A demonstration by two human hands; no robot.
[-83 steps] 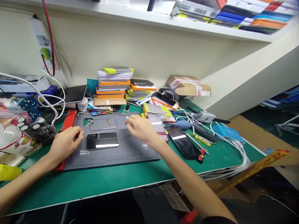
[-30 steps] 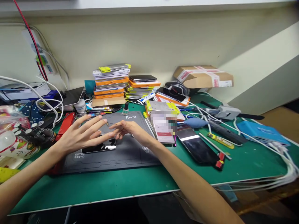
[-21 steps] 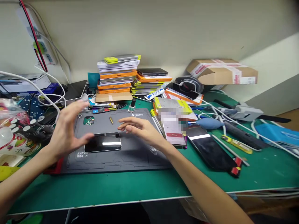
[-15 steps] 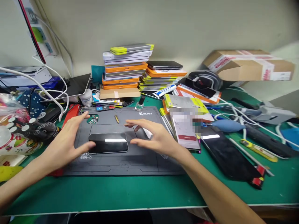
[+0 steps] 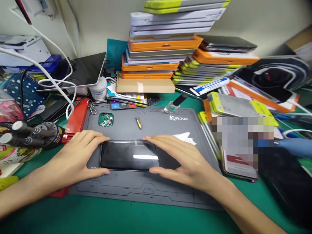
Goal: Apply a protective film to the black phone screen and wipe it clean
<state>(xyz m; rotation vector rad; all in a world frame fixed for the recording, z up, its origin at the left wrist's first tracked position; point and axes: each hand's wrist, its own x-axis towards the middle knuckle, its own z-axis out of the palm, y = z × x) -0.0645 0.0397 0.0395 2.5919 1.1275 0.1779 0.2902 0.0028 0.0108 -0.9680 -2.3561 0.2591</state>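
Observation:
A smartphone (image 5: 125,156) with a dark, glossy screen lies flat on the grey work mat (image 5: 136,188), its long side running left to right. My left hand (image 5: 80,154) is closed on its left end, fingertips along the far edge and thumb at the near edge. At the right end, my right hand (image 5: 187,159) holds the phone the same way between fingers and thumb. Beyond the phone lie a small brass-coloured bit (image 5: 138,123) and a round green dish of tiny metal parts (image 5: 106,120). A crumpled white tissue (image 5: 186,138) lies behind my right hand.
A small glass bottle with a black cap (image 5: 174,104) stands at the mat's far edge. Tall stacks of flat boxes (image 5: 165,45) rise behind it. Screwdrivers in a round holder (image 5: 50,135) stand left; more phone boxes (image 5: 243,105) and a blue air blower (image 5: 294,148) lie right.
Both hands have come down and closed in on the phone's two ends; before, they hovered open around it. The view has moved closer to the mat.

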